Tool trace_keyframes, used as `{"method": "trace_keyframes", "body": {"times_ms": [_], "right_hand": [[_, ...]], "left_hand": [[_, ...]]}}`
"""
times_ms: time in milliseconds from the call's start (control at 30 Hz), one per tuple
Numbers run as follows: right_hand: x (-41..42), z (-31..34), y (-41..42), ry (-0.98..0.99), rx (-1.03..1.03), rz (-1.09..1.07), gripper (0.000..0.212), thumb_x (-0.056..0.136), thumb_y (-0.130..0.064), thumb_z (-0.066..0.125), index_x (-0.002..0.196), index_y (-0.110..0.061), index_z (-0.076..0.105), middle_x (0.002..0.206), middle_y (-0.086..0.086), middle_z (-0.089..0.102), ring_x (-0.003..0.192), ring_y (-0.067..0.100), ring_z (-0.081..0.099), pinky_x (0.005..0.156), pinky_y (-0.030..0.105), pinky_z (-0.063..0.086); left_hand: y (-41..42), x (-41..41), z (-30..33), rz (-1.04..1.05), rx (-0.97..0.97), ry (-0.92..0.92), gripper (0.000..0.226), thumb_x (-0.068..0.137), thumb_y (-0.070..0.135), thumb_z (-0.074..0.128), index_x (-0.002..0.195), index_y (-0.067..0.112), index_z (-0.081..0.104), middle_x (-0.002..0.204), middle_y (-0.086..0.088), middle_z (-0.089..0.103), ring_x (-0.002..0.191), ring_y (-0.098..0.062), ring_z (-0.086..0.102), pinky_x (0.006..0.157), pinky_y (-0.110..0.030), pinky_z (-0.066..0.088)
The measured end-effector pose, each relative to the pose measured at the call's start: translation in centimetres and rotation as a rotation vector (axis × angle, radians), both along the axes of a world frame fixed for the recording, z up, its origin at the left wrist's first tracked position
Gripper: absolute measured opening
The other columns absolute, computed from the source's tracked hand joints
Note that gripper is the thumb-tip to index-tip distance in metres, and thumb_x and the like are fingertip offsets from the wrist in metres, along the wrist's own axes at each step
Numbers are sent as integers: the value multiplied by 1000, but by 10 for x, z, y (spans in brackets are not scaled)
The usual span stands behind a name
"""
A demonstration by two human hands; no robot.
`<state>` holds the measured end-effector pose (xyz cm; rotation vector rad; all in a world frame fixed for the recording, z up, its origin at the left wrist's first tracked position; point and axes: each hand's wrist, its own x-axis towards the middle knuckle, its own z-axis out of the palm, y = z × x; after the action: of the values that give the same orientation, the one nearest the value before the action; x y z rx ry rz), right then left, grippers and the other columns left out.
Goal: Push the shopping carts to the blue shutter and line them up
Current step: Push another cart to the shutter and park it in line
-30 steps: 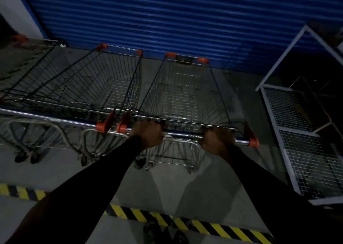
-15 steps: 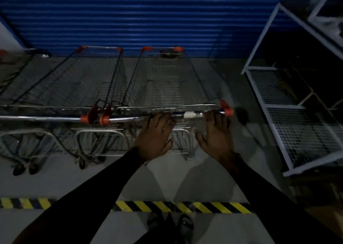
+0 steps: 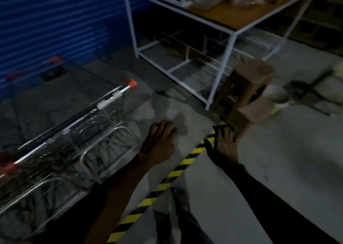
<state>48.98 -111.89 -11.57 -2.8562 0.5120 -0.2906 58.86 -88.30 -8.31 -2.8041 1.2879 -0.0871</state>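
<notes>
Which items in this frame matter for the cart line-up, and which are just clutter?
Job:
- wire shopping cart with orange handle caps, parked by the shutter
- blue ribbed shutter
- left hand and right hand, both off the cart, fingers spread

Clutter:
- white metal-frame rack
- brown wooden stool
- yellow-black floor stripe

No legible text or labels.
</notes>
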Motion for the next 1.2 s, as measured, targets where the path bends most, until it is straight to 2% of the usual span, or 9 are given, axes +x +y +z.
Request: {"method": "trace_keyframes", "body": {"times_ms": [133,233,367,500,767,1000,1200], "right_hand": [[-98,-5,-16,52,15,-196,64,90,-55,43,135,-9,47,126,14,50,113,36,46,89,49,40],[-171,-2,-29,62,42,-385,65,90,-54,44,136,-8,47,127,14,51,115,36,46,91,50,39],[-264,4,-49,62,40,-631,60,94,-49,49,137,-8,47,128,15,52,117,36,47,92,50,39],[-355,6,-57,79,90,-839,58,96,-48,49,140,-10,44,130,13,50,119,34,45,94,49,36],[-546,-3,-50,80,152,-1186,54,97,-46,49,137,-10,47,127,14,52,115,35,47,90,49,38],[-705,-12,-35,50,186,-1421,54,96,-48,49,135,-10,49,124,13,54,112,34,50,89,49,42],[-839,-9,-22,13,229,-1670,54,97,-47,47,137,-11,46,127,12,52,115,32,48,92,49,40]], "left_hand": [[-40,-46,-9,-194,-6,38,53,83,35,46,129,9,54,134,-17,50,122,-39,46,100,-52,34],[-80,-82,-7,-358,48,-23,51,83,36,48,127,11,54,133,-17,50,118,-38,47,98,-50,34],[-145,-130,-6,-551,89,-9,60,77,42,57,129,12,54,135,-15,47,121,-37,43,100,-52,33],[-200,-198,-7,-751,113,2,57,79,40,56,129,13,56,137,-14,47,125,-37,43,103,-53,30],[-287,-370,0,-1082,138,4,57,81,39,58,133,16,52,143,-11,44,131,-32,37,104,-48,19],[-343,-538,-7,-1317,171,13,55,85,40,56,135,18,50,144,-10,44,133,-30,35,106,-49,20],[-382,-696,-10,-1530,146,11,56,92,41,49,143,19,40,153,-9,32,141,-28,23,110,-48,13]]}}
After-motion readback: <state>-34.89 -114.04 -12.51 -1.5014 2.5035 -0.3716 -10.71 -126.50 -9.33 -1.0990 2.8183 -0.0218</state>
